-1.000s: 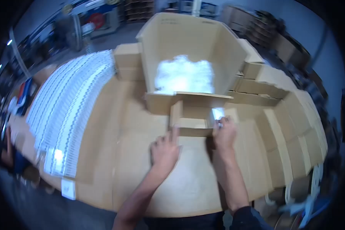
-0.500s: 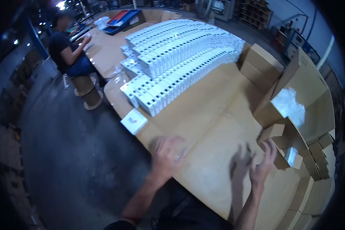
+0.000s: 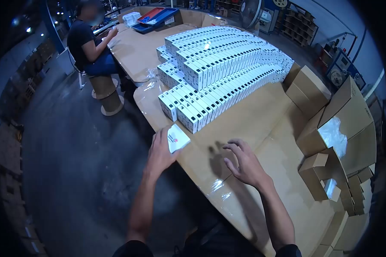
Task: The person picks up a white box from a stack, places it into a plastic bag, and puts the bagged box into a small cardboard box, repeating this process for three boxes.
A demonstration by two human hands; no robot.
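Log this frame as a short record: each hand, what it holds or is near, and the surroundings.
left hand: grips a small white box at the table edge
right hand: open, fingers spread above the cardboard-covered table, holding nothing
white boxes: many, standing in rows on the table
brown carton: open, far right, clear plastic inside
another person: seated at the far end

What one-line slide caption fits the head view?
Left hand picks a small white box off the cardboard-covered table; right hand hovers open beside the rows of white boxes.
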